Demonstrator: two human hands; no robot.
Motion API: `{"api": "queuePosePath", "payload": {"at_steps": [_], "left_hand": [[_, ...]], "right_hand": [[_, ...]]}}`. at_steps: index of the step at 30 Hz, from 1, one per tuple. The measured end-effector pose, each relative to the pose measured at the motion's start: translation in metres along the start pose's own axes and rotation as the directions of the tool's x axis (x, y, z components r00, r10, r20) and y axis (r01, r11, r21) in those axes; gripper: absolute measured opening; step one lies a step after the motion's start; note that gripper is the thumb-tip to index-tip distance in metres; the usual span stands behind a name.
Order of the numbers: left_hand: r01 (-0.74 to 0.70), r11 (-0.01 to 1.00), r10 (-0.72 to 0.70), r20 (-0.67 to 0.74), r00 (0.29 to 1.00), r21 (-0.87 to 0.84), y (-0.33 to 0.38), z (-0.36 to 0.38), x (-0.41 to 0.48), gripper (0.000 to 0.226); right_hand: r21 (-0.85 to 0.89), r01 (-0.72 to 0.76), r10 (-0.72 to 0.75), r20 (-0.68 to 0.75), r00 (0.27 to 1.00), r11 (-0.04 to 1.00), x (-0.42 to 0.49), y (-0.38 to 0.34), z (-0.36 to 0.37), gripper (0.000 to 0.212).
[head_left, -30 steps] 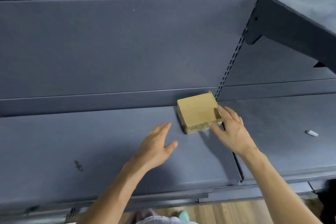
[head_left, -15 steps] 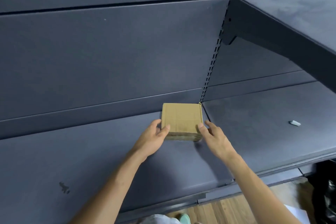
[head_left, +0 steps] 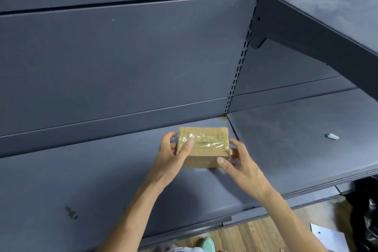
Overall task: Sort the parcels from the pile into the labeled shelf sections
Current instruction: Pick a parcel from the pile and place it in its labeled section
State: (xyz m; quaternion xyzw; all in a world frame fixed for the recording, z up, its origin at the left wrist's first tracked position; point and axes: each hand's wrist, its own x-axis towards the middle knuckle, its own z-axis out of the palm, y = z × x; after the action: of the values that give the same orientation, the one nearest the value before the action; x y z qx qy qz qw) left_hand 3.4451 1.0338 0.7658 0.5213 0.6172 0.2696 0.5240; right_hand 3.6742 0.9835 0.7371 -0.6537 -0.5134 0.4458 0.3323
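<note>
Both hands grip parcel (head_left: 202, 147); shelf (head_left: 92, 180) bare nearby.

Dim, flat cool light, low contrast. Glare on parcel tape (head_left: 204, 143) mid-frame. Soft shadows under hands. Wide-angle bend at edges; lower right blurry.

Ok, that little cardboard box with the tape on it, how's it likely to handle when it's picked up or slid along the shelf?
The box probably stays stiff: its edges look square under both hands. Likely light, since the left hand and right hand grip it mainly with fingertips. The glossy tape may feel a little slick. Flat-sided, so it should slide, not roll.
</note>
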Motion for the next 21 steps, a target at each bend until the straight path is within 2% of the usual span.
{"api": "queuePosePath", "payload": {"at_steps": [2, 5, 9, 12, 14, 17, 19, 21], "left_hand": [[0.026, 1.0, -0.026, 0.002, 1.0, 0.006, -0.003, 0.004, -0.003, 0.07], [0.032, 0.997, -0.031, -0.014, 0.999, 0.076, -0.004, 0.005, 0.0, 0.044], [0.024, 0.991, -0.022, -0.015, 1.0, 0.131, -0.003, 0.002, -0.001, 0.028], [-0.001, 0.996, 0.007, -0.071, 0.997, 0.091, 0.0, -0.001, -0.009, 0.045], [0.002, 0.998, 0.006, -0.112, 0.994, 0.067, -0.001, -0.002, -0.012, 0.055], [-0.002, 0.995, 0.012, -0.101, 0.995, 0.098, -0.013, 0.002, -0.017, 0.047], [-0.018, 0.987, 0.034, -0.098, 0.995, 0.159, -0.022, 0.006, -0.019, 0.05], [-0.019, 0.973, 0.041, -0.092, 0.995, 0.232, -0.025, 0.01, -0.021, 0.054]], "right_hand": [[0.002, 0.012, -0.012, 0.011, 1.0, 1.0, -0.004, 0.0, 0.002, 0.058], [-0.023, 0.011, -0.011, 0.01, 1.0, 1.0, -0.003, -0.006, 0.005, 0.039], [-0.048, -0.049, 0.047, -0.041, 0.998, 0.998, 0.002, -0.018, 0.002, 0.045], [-0.062, -0.007, 0.003, -0.064, 0.998, 0.998, 0.003, -0.018, 0.0, 0.036], [-0.054, 0.031, -0.033, -0.034, 0.999, 0.998, 0.0, -0.011, -0.001, 0.049], [-0.067, 0.061, -0.058, 0.048, 0.997, 0.996, -0.007, 0.0, 0.001, 0.079], [-0.114, 0.07, -0.062, 0.071, 0.996, 0.991, -0.01, 0.005, 0.005, 0.083], [-0.152, 0.083, -0.074, 0.061, 0.995, 0.985, -0.011, 0.007, 0.007, 0.076]]}}
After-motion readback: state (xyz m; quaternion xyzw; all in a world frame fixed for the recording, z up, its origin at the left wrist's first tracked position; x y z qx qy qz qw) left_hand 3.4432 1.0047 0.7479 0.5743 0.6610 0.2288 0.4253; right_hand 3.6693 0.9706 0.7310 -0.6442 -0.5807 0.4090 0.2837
